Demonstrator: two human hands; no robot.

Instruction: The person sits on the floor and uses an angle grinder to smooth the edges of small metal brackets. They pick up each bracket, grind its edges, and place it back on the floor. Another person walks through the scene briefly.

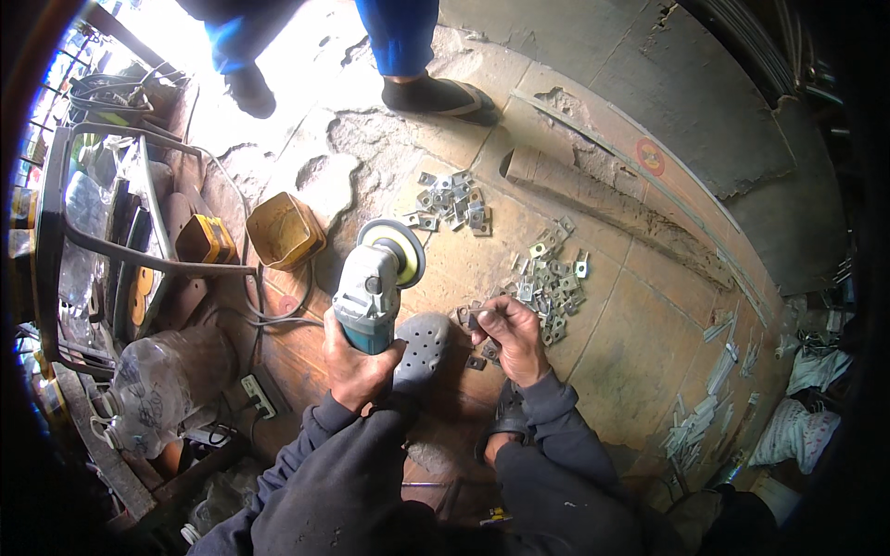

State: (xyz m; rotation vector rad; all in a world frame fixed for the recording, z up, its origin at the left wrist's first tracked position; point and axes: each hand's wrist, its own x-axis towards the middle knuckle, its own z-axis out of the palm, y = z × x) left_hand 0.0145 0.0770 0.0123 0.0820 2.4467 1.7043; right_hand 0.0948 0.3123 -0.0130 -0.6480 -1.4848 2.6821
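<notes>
Nearest to view, the seated worker's dark-clad legs (324,482) spread from the lower edge, a grey perforated clog (422,352) showing between the two hands. Left hand (357,372): fingers wrapped around the teal-and-grey body of an angle grinder (364,301), its round disc (413,245) at the far end. Right hand (514,341): thumb and fingers clamped on a small metal clip (464,317), held just right of the clog's toe. Floor (640,343): similar pieces lie in a nearer heap (553,289) beyond the right hand and a farther heap (454,199) beyond the disc. From where I stand, an open square container (283,232) sits left of the grinder; a bystander's sandalled foot (440,100) stands beyond.
</notes>
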